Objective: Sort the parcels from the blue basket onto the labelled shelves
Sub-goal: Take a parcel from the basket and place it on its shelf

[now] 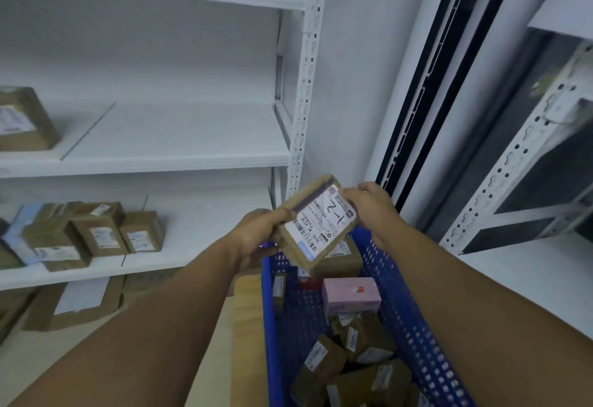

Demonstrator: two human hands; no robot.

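- Cardboard parcel is gripped endwise by left hand and right hand over blue basket.
- Label is seemingly being read; matching shelf must be found next.

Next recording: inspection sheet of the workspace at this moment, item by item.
Surface: white shelf, one brown box at its left end.
Job's things: parcel with a handwritten mark on its label, held above the blue basket; a pink box and brown parcels lie in the basket; shelf parcels stand on the level below.
Clutter: wooden board left of the basket.
Grippers: left hand and right hand both grip the parcel.
Cables: nothing seen.
Surroundings: second rack on the right; dark slatted panel on the wall.
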